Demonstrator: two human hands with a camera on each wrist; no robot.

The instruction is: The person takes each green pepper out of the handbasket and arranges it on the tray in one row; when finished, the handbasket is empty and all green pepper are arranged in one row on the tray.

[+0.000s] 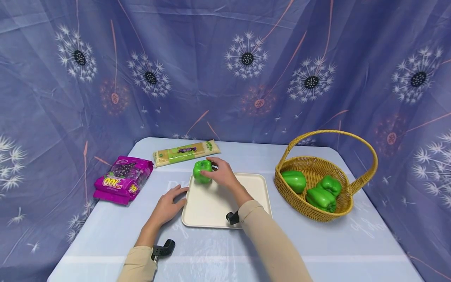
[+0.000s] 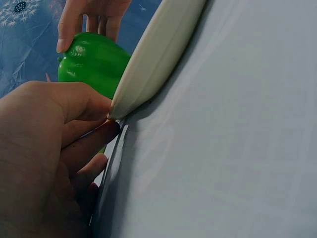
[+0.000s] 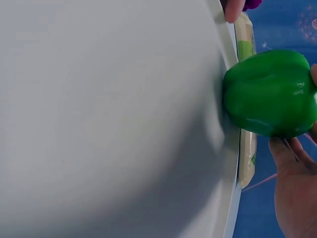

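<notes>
My right hand (image 1: 220, 172) grips a glossy green bell pepper (image 1: 202, 171) between thumb and fingers, over the far left corner of a cream rectangular tray (image 1: 215, 207). In the right wrist view, the bell pepper (image 3: 270, 94) overlaps the tray's raised rim, with the fingers on its far side. My left hand (image 1: 169, 205) is at the tray's left side, fingers spread loosely. The left wrist view shows its thumb and a fingertip touching the tray's rim (image 2: 153, 54), just below the bell pepper (image 2: 94, 62).
At the right stands a wicker basket (image 1: 287, 190) with a tall handle, holding several green peppers (image 1: 294, 181). A purple grape-printed bag (image 1: 123, 178) lies at the left. Behind the tray is a long beige-and-green packet (image 1: 186, 152). Patterned blue cloth (image 1: 197, 70) hangs around the table.
</notes>
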